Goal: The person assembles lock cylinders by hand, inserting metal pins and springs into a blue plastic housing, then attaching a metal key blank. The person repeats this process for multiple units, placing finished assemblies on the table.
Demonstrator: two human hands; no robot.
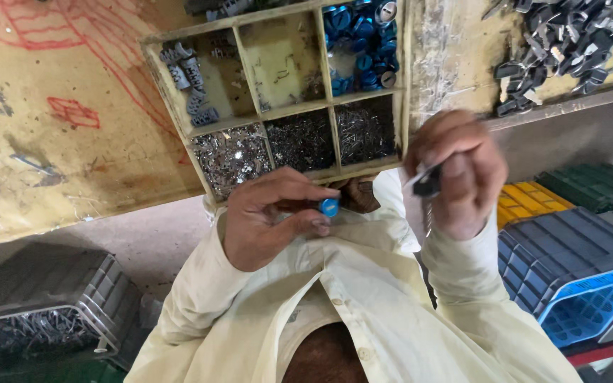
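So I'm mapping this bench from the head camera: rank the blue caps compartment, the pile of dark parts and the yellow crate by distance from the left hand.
From the left hand, holding a small blue cap:
1. Blue caps compartment, in the tray's upper right corner.
2. Yellow crate, on the right beyond the right hand.
3. Pile of dark parts, at the top right.

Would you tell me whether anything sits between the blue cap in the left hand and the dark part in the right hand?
Nothing visible does. The blue cap and dark part are apart, with only shirt behind the gap.
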